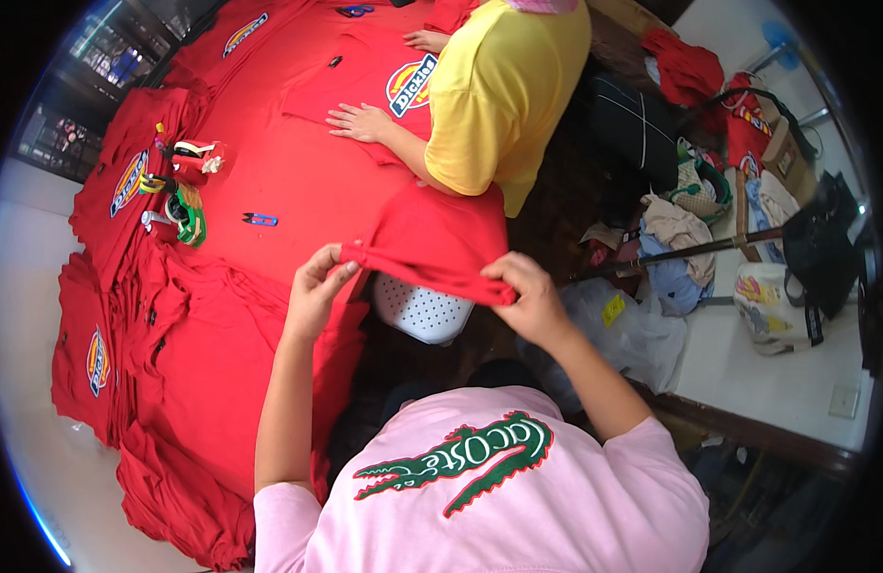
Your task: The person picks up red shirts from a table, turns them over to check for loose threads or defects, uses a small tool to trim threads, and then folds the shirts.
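Note:
A red shirt (436, 234) is stretched between my two hands, its folded edge running across in front of me. My left hand (319, 286) pinches the left end of that edge between thumb and fingers. At the other end, my right hand (529, 294) grips the cloth's corner. Below the edge shows a pale perforated plastic surface (422, 307), partly covered by the shirt. The far part of the cloth reaches the table side by a co-worker in a yellow shirt (503, 95).
Blue thread snips (260, 220) lie on the red-covered table (269, 172), right of tape rolls on dispensers (185, 212). Red shirts (97, 363) are heaped along the left. The co-worker's hand (360, 122) rests flat on another shirt. A clear plastic bag (623, 329) sits at my right.

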`<state>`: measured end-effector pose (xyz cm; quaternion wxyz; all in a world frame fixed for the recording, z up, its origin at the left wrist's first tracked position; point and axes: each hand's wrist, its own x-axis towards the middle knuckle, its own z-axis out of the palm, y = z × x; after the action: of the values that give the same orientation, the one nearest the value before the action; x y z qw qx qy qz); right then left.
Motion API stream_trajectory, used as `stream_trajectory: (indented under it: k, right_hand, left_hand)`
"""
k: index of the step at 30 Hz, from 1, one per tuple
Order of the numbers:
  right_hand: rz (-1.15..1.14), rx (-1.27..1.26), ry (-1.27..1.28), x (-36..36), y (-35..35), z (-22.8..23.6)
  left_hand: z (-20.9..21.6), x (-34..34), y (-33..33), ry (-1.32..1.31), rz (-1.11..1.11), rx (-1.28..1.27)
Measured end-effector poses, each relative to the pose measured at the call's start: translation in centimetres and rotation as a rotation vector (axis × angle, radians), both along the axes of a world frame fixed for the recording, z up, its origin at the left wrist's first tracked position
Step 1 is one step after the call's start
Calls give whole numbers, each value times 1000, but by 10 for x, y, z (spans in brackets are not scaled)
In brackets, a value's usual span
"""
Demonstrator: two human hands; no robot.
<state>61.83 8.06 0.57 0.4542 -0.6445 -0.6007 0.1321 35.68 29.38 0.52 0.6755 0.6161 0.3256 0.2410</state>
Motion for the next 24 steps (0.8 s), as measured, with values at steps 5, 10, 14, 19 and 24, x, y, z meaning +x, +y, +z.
stream_trajectory:
  k: [5, 10, 14, 19, 24]
  right_hand:
    - [221, -288, 451, -8, -18, -29]
    - [300, -530, 882, 7, -20, -52]
    - [117, -687, 970, 30, -6, -106]
    - [-258, -549, 389, 60, 27, -192]
    - [-149, -543, 331, 69, 23, -213]
  left_hand:
    - [5, -20, -15, -132, -30, -29]
    - [-23, 8, 6, 18, -154, -112]
    - [-86, 74, 38, 137, -232, -209]
    - [-144, 137, 54, 705, -273, 301]
    - [-121, 99, 5, 605, -148, 596]
